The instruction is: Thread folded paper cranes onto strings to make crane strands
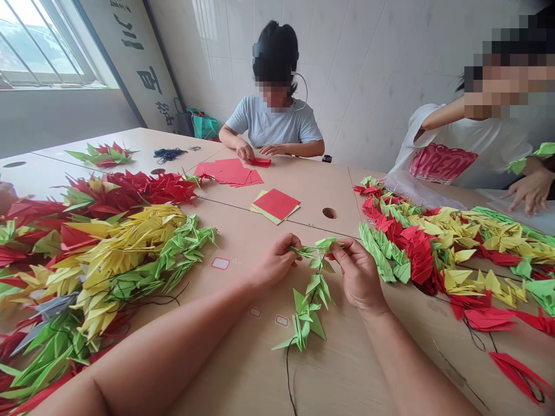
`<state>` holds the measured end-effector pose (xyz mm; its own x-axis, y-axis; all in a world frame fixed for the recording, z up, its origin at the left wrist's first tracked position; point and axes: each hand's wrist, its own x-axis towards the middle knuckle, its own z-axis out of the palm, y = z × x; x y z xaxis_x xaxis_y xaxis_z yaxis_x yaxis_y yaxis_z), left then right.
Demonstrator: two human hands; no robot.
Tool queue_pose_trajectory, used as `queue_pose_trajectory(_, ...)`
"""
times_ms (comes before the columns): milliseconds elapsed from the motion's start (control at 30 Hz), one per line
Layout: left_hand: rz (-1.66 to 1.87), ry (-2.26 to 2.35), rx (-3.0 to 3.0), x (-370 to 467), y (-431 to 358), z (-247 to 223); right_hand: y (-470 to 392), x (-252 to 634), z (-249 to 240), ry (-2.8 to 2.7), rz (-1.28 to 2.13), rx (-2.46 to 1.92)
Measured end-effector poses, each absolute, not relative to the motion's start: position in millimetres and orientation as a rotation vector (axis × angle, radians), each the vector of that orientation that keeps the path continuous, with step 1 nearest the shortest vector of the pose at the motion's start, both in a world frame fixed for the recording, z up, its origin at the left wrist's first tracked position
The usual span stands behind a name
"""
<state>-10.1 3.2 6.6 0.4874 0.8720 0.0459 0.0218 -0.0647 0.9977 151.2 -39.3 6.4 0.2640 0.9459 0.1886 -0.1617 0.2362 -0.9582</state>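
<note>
Over the middle of the table, my left hand (284, 257) is closed on the left end of some folded green paper pieces. My right hand (358, 271) pinches a green folded paper crane (326, 244) between thumb and fingers. Below my hands hangs a string of green paper cranes (310, 312), threaded on a dark cord (289, 370) that trails toward the near edge. Its lower end seems to rest on the tabletop. The fingertips of my left hand are partly hidden.
Heaps of red, yellow and green folded paper (125, 248) cover the left side; more strings (416, 248) lie right. Square paper sheets (277, 205) sit ahead. A person opposite (273, 124) handles red paper (260, 163). Another person (468, 138) sits at right. A needle-like rod (459, 372) lies near right.
</note>
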Motion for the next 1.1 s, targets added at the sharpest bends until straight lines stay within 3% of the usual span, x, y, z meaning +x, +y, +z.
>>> queue_pose_trajectory(333,0.848,0.781,1.461,-12,0,14,-37,154,5,-1.053,0.932,-1.121)
queue_pose_trajectory(700,0.844,0.736,1.416,-11,2,12,-44,149,6,-1.495,0.464,-1.386)
queue_pose_trajectory(1100,0.886,0.665,1.459,-6,3,-2,-40,151,1,-1.385,0.688,-1.383)
